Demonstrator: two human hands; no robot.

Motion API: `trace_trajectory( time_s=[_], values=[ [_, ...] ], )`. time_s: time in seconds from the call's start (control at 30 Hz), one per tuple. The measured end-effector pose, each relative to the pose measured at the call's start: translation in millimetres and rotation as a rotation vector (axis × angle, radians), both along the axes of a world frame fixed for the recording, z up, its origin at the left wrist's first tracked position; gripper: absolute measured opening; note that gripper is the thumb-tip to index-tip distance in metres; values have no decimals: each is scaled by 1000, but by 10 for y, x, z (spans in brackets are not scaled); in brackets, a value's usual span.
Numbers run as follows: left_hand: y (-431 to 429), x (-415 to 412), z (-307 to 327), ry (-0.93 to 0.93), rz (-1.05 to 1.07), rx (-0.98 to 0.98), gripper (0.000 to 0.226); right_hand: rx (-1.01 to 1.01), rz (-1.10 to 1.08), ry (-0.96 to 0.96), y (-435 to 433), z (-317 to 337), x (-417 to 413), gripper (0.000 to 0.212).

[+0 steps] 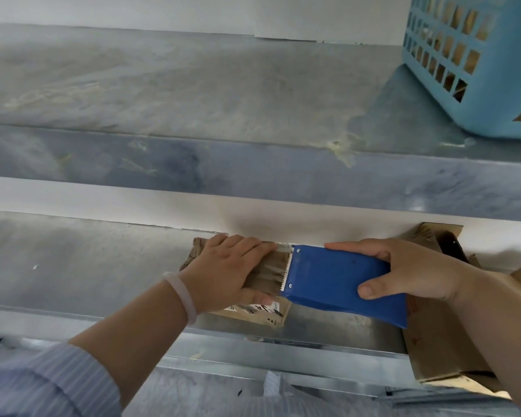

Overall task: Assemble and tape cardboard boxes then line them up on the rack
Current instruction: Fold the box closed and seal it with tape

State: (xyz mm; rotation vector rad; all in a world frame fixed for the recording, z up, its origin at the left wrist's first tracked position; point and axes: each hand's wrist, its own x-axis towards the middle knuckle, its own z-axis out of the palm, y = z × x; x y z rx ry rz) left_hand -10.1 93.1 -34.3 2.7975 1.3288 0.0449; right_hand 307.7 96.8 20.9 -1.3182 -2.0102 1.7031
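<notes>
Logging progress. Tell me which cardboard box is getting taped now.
The small cardboard box under the left hand, where the blue tape dispenser lays tape; the open cardboard box at right lies beneath the right forearm.

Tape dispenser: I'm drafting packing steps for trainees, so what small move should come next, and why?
Probably tilt the tape dispenser so its toothed edge cuts the tape: the right hand grips it at the end of the box, and the left hand presses the laid strip flat on top.
</notes>
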Motion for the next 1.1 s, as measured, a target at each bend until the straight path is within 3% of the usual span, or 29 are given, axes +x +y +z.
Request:
trace_trajectory(
  time_s=[0.23,0.57,0.87,1.03,1.1],
  values=[
    [35,13,-26,145,-30,16,94,-51,-7,33,24,-30,75,70],
    [54,18,-42,128,-38,-2,96,-59,-6,-35,51,75,417,74],
    [42,1,-34,130,-27,-23,95,-10,-48,-128,-14,-106,155,64],
    [77,4,38,161,-31,-128,86,-26,-73,-62,-58,-154,113,64],
    [74,89,71,57,88,-228,86,-13,-69,-49,-82,-162,72,65]
  ],
)
